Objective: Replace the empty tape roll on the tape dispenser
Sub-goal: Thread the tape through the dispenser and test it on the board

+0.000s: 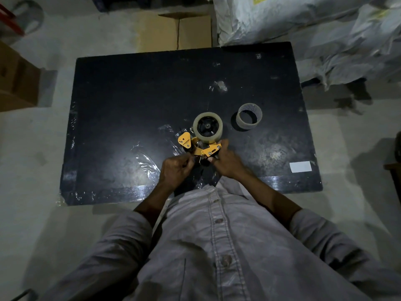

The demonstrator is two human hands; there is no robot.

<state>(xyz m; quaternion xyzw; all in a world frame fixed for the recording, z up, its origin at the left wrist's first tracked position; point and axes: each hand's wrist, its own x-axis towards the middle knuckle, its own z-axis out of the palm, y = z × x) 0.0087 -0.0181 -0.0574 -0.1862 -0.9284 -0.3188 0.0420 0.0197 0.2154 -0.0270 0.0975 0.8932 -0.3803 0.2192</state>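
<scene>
Two hands [176, 168] [226, 162] grip the dispenser [202, 148]. New roll [207, 127] looks mounted; empty core [249, 116] sits right. Threading probably remains.

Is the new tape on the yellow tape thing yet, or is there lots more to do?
Nearly done. The empty see-through tape core stands apart on the black table, and a full clear tape roll already sits on the yellow and black tape dispenser. The right hand holds the dispenser while the left hand works at its front. Threading the tape end seems to be what is left.
</scene>
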